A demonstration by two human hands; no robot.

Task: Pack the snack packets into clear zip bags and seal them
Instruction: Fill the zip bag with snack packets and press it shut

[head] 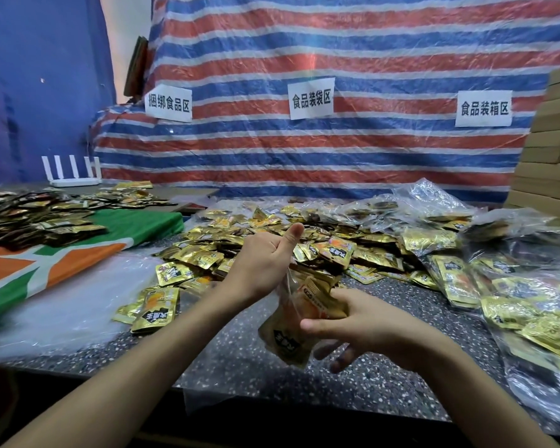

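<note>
A clear zip bag [291,334] with several gold snack packets inside hangs between my hands above the speckled table [240,360]. My left hand [265,263] grips the bag's top edge, thumb pointing up. My right hand [362,321] holds the bag from the right side, thumb across its front and fingers behind it. A large heap of loose gold snack packets [272,244] lies on the table just beyond my hands. Whether the bag's zip is closed is hidden by my fingers.
Filled clear bags of packets [514,286] pile up at the right. A stack of empty clear bags [78,305] lies at the left beside an orange-green-white cloth [46,266] carrying more packets. Cardboard boxes [550,156] stand far right, a white router [73,176] far left.
</note>
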